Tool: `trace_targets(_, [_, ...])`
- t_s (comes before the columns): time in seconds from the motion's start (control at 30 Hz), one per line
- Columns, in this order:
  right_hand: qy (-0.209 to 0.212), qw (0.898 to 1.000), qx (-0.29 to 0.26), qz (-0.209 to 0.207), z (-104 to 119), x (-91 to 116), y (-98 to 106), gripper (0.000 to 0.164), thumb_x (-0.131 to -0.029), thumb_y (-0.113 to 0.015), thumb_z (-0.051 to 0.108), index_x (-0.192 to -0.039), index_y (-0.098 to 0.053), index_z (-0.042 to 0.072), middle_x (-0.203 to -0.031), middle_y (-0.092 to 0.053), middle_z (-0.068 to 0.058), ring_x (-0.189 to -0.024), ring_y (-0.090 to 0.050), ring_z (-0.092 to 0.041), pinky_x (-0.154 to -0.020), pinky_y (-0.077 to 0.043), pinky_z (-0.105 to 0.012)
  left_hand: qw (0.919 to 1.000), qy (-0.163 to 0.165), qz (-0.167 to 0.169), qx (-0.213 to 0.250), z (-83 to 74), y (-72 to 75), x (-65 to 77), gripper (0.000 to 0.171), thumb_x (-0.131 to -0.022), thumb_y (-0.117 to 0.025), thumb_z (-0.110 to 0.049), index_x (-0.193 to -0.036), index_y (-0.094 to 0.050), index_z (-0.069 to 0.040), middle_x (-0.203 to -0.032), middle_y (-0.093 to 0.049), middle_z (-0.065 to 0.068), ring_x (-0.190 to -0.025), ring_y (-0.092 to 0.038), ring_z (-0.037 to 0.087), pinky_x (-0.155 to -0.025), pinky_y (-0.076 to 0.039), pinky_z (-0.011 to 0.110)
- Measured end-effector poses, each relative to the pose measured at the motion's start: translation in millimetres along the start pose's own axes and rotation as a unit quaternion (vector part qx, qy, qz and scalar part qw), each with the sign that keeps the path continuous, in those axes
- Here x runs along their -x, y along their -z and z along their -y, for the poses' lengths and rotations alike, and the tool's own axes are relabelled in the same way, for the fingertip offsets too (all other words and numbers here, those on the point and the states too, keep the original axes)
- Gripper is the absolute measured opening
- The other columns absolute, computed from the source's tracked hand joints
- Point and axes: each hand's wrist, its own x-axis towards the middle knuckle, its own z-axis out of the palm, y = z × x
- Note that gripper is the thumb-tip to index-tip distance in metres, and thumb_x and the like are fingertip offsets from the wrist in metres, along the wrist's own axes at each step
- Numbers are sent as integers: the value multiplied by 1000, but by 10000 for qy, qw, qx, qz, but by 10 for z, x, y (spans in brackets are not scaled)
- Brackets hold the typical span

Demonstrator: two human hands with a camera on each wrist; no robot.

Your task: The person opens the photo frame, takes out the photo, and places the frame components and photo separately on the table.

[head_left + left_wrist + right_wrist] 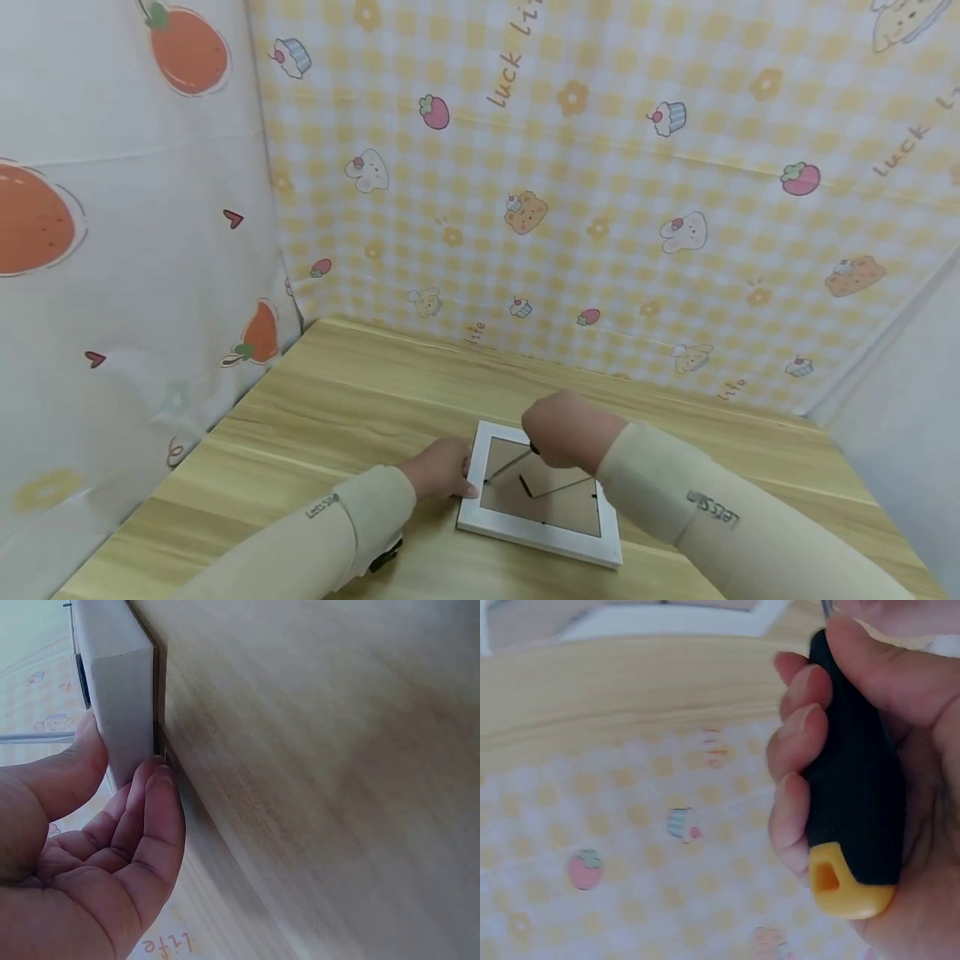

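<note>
A white picture frame (540, 536) lies back side up on the table, with a brown backing board (506, 503) and small dark tabs along its inner edge. My left hand (438, 469) pinches the frame's left side, thumb on top and curled fingers underneath. In my right hand (566, 429) is a screwdriver (855, 765) with a black and yellow handle, the fingers wrapped round it. Its thin metal shaft (510, 463) slants down to the left, the tip right at a tab (487, 482) near my left thumb. The right hand and sleeve cover the frame's upper right part.
The wood-grain table (360, 392) runs back to a yellow checked cloth (480, 250) that hangs behind it. A white cloth with fruit prints (150, 208) hangs along the left side. A dark band (386, 554) shows at the left cuff.
</note>
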Motion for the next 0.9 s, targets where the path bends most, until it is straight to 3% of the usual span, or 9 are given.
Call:
trace_targets(0.1, [1, 9988, -454, -206, -72, 75, -91, 44, -88, -65, 7, -58, -34, 17, -56, -25, 5, -52, -22, -10, -50, -22, -25, 10000, 50, -34, -28, -14, 10, 11, 36, -73, -82, -5, -64, -47, -7, -61, -43, -2, -60, -40, 12, -55, -34, 25])
trace_targets(0.3, [114, 9984, -223, -509, -54, 104, -139, 43, -85, -70, 8, -58, -38, 17, -56, -26, 6, -53, -24, -9, -51, -24, -25, 9998, 191, -5, -27, -19, 42, 23, 36, -74, -82, -6, -65, -47, -7, -61, -43, -2, -60, -40, 13, -55, -33, 25])
trace_targets(0.5, [363, 9952, 586, -693, 149, -45, 31, 36, -84, -67, 3, -57, -45, 16, -54, -32, 6, -50, -26, -9, -47, -28, -22, 9997, 209, 51, -81, -4, 89, 35, 38, -73, -82, -6, -61, -47, -8, -59, -43, -2, -57, -40, 12, -53, -32, 25])
trace_targets(0.67, [237, 9867, 1593, -239, 388, -206, 232, 44, -88, -64, 13, -55, -35, 16, -52, -27, 5, -48, -21, -9, -42, -19, -23, 9999, 134, 98, -28, -2, 96, 50, 39, -73, -81, -3, -59, -46, -10, -58, -45, -3, -56, -40, 10, -52, -32, 23])
trace_targets(0.8, [128, 9734, 2285, 72, 535, -288, 327, 48, -92, -60, 20, -55, -30, 17, -52, -24, 5, -47, -18, -9, -41, -18, -23, 9997, 167, 98, 162, -31, 109, 73, 35, -73, -80, 0, -61, -48, -8, -60, -47, -1, -57, -41, 11, -52, -33, 23])
trace_targets(0.9, [270, 9574, 2876, 13, 603, -313, 357, 43, -91, -60, 20, -54, -38, 18, -51, -29, 6, -46, -25, -7, -42, -27, -20, 9992, 89, 149, 349, -49, 121, 81, 30, -74, -79, 2, -69, -50, -5, -64, -47, 1, -60, -43, 14, -54, -34, 26])
